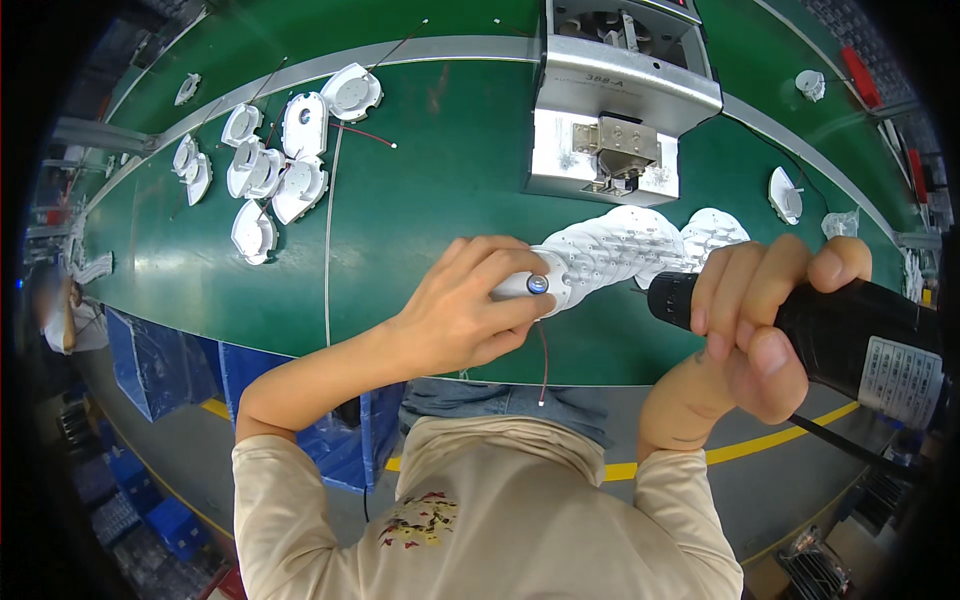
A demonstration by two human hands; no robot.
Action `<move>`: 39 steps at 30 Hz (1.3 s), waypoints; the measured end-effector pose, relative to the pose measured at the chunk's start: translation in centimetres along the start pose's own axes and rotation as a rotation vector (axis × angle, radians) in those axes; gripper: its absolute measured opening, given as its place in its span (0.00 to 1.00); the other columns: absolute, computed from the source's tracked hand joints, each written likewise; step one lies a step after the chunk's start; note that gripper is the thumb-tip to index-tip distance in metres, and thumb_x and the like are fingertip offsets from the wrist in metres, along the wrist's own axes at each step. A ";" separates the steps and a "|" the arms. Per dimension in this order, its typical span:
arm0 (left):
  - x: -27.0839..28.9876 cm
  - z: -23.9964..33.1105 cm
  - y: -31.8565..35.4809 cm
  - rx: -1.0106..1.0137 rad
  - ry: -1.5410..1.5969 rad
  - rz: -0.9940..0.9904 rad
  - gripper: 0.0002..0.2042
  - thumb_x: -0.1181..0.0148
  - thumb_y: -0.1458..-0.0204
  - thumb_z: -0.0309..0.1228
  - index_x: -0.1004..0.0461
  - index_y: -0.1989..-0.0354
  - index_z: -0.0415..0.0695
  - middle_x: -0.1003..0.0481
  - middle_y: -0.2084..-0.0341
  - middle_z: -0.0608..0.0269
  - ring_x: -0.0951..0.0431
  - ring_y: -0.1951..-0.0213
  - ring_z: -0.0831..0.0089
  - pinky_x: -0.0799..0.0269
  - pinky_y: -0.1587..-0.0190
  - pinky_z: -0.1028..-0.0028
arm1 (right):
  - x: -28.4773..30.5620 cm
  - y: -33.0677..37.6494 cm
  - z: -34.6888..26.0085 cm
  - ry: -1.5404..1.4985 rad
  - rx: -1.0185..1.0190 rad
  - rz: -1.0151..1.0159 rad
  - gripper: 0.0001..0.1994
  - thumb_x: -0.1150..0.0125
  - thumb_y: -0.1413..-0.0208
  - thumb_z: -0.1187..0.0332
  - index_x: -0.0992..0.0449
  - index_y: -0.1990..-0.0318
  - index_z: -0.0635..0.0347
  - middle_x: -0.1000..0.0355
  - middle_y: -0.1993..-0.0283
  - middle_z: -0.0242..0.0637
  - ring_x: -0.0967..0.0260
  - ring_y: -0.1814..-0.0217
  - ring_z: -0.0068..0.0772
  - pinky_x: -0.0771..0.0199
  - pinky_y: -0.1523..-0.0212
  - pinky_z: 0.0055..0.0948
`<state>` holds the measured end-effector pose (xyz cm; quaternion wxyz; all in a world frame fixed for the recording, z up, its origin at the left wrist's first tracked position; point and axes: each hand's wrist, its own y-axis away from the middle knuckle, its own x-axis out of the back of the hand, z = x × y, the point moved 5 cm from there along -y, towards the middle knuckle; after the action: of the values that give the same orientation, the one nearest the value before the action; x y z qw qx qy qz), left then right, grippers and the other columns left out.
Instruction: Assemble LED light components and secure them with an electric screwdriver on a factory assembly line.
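My left hand (460,305) grips a small white plastic housing (515,290) at the table's near edge, its fingers curled over the sides. A round, shiny bluish piece (538,284) shows on top of that housing, and a thin red wire (546,365) hangs below it. My right hand (765,325) is wrapped round a black electric screwdriver (840,320), held roughly level with its narrower end toward the left; its tip cannot be made out. Overlapping white plates (610,248) spread in a row just beyond the held housing.
A metal screw-feeding machine (605,145) stands behind the plates. Several white housings (260,170), some with wires, lie at the left of the green table (430,180). Another white part (785,195) and a clear bag (840,223) sit at right. Blue bins (165,360) stand below the left edge.
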<state>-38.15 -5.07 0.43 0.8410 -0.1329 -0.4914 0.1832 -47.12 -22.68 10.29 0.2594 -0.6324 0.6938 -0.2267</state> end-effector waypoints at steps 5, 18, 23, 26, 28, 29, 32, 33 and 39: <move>-0.1 -0.2 0.0 0.007 0.034 0.083 0.12 0.30 0.67 0.27 0.23 0.70 0.48 0.29 0.60 0.62 0.27 0.51 0.57 0.31 0.57 0.62 | -0.5 -0.8 0.5 -0.022 0.018 -0.006 0.25 0.43 0.50 0.74 0.43 0.44 0.56 0.40 0.77 0.30 0.40 0.83 0.24 0.36 0.77 0.26; -0.1 -2.4 -1.2 -0.073 0.194 0.031 0.09 0.33 0.64 0.24 0.27 0.74 0.44 0.31 0.62 0.60 0.25 0.52 0.55 0.26 0.59 0.61 | 0.5 -5.6 1.4 0.081 0.146 0.412 0.23 0.53 0.48 0.71 0.41 0.43 0.62 0.42 0.75 0.33 0.45 0.82 0.24 0.39 0.77 0.30; 0.0 -2.5 -1.3 -0.066 0.183 0.056 0.09 0.33 0.63 0.24 0.27 0.73 0.44 0.31 0.62 0.61 0.25 0.52 0.55 0.26 0.59 0.61 | 0.3 -6.1 2.2 0.216 0.082 0.403 0.23 0.53 0.50 0.72 0.41 0.43 0.63 0.41 0.76 0.34 0.44 0.83 0.25 0.37 0.78 0.31; 0.0 -2.7 -1.2 -0.072 0.225 0.057 0.09 0.34 0.63 0.24 0.27 0.73 0.44 0.31 0.62 0.61 0.25 0.53 0.55 0.26 0.58 0.61 | 0.3 -6.6 3.2 0.235 0.044 0.404 0.23 0.53 0.51 0.73 0.39 0.45 0.62 0.41 0.77 0.34 0.45 0.84 0.25 0.37 0.78 0.31; 0.1 -2.6 -1.3 -0.076 0.222 0.042 0.08 0.34 0.63 0.24 0.27 0.73 0.44 0.31 0.62 0.62 0.25 0.53 0.56 0.27 0.57 0.62 | 0.2 -7.3 3.7 0.225 0.025 0.400 0.21 0.54 0.52 0.75 0.38 0.47 0.62 0.42 0.78 0.34 0.46 0.85 0.25 0.37 0.79 0.31; 0.1 -2.7 -1.2 -0.067 0.227 0.046 0.08 0.34 0.63 0.24 0.27 0.73 0.44 0.31 0.62 0.62 0.25 0.53 0.56 0.27 0.57 0.62 | 0.3 -7.6 4.2 0.200 -0.006 0.354 0.20 0.53 0.52 0.76 0.38 0.48 0.63 0.42 0.78 0.34 0.46 0.86 0.24 0.38 0.79 0.31; 0.1 -3.2 -0.8 -0.032 0.254 0.066 0.08 0.34 0.62 0.25 0.26 0.73 0.44 0.31 0.61 0.62 0.26 0.52 0.57 0.27 0.57 0.63 | -0.5 -7.8 4.6 0.351 -0.109 0.335 0.20 0.53 0.52 0.75 0.38 0.48 0.62 0.42 0.78 0.34 0.47 0.86 0.24 0.40 0.80 0.30; 0.0 -3.3 -0.6 -0.040 0.263 0.079 0.08 0.35 0.62 0.24 0.26 0.73 0.44 0.31 0.61 0.62 0.26 0.51 0.57 0.27 0.57 0.63 | -1.0 -7.0 4.7 0.155 -0.020 0.330 0.20 0.53 0.51 0.75 0.38 0.47 0.60 0.43 0.77 0.32 0.47 0.85 0.23 0.41 0.80 0.28; 0.0 -3.2 -1.0 -0.066 0.280 0.105 0.06 0.33 0.62 0.24 0.25 0.75 0.44 0.30 0.61 0.61 0.25 0.53 0.55 0.25 0.59 0.63 | -3.9 -3.4 2.8 0.058 -0.069 0.099 0.25 0.48 0.51 0.75 0.43 0.43 0.55 0.40 0.77 0.32 0.42 0.84 0.25 0.36 0.79 0.29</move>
<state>-35.21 -6.07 -0.69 0.8857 -0.2102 -0.3676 0.1903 -42.48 -19.05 10.67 0.2280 -0.5990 0.7388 -0.2080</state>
